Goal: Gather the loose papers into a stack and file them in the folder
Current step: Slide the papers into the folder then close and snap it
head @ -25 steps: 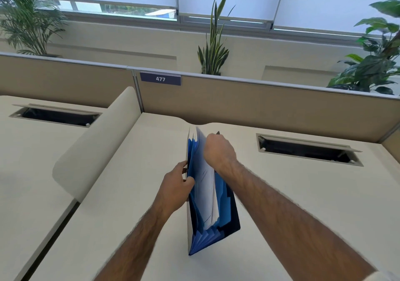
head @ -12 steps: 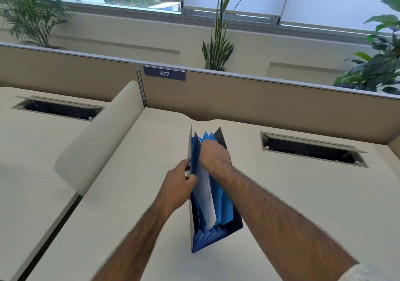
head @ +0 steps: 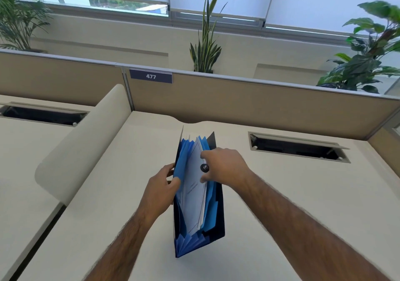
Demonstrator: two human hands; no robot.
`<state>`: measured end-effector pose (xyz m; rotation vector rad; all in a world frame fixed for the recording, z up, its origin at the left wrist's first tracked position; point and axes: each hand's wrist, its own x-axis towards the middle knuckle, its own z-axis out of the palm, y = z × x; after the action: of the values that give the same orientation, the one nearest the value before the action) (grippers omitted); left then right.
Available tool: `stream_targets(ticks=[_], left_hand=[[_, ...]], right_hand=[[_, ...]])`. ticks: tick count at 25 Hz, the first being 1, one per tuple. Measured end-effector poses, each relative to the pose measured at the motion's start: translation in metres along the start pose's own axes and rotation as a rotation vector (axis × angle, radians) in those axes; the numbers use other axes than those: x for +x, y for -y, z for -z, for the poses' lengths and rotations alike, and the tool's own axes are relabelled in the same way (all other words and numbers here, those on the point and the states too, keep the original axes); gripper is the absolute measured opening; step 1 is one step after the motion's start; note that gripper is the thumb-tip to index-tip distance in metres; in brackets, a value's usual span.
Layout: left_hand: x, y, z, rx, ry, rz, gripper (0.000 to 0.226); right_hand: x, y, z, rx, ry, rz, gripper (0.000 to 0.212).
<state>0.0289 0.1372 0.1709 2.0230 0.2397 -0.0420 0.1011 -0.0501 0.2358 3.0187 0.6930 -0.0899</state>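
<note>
Hands are both closed: the left hand (head: 161,191) grips the left wall of the blue accordion folder (head: 188,246), and the right hand (head: 224,166) pinches the white papers (head: 193,194) lodged in a middle pocket. The folder is stood upright on the counter (head: 281,194), mid-way to the far partition (head: 238,101).

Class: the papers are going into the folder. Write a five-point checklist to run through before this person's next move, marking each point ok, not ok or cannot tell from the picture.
1. Papers inside a pocket: ok, they sit between blue dividers.
2. Folder steadied: ok, the left hand grips its left edge.
3. Papers pushed fully down: cannot tell, the pocket's bottom is hidden.
4. Right hand clear of the papers: not ok, its fingertips are at their edge; whether it pinches them cannot be told.
5. All loose papers gathered: cannot tell, the desk runs out of view.
</note>
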Motion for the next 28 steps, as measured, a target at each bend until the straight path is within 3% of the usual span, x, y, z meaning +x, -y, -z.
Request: stream_targets(ticks=[2,5,9,12,15,19,22,25,28], left_hand=[[0.001,0.0,-0.003,0.039,-0.004,-0.007,0.044],[0.003,-0.002,-0.011,0.029,0.021,-0.016,0.043],[0.004,-0.007,-0.024,0.008,0.059,-0.007,0.045],[-0.001,-0.017,-0.043,0.041,0.09,-0.031,0.044],[-0.014,-0.022,-0.082,0.285,0.095,-0.168,0.039],[-0.017,0.004,-0.134,0.506,0.219,-0.226,0.072],[-0.012,0.054,-0.144,0.673,0.347,-0.229,0.075],[-0.015,0.099,-0.14,0.883,0.314,-0.24,0.082],[-0.018,0.116,-0.144,0.966,0.278,-0.254,0.087]], right_hand=[[-0.015,-0.01,-0.008,0.025,-0.101,-0.025,0.026],[-0.035,-0.024,-0.026,0.249,-0.168,-0.255,0.016],[-0.052,-0.045,-0.046,0.879,-0.136,-0.534,0.026],[-0.062,-0.052,-0.052,1.25,-0.179,-0.609,0.023],[-0.067,-0.059,-0.067,1.263,-0.235,-0.629,0.021],[-0.071,-0.079,-0.103,1.201,-0.213,-0.702,0.025],[-0.071,-0.094,-0.138,1.109,-0.124,-0.762,0.025],[-0.071,-0.102,-0.17,1.009,-0.058,-0.772,0.03],[-0.072,-0.096,-0.188,0.791,0.041,-0.657,0.024]])
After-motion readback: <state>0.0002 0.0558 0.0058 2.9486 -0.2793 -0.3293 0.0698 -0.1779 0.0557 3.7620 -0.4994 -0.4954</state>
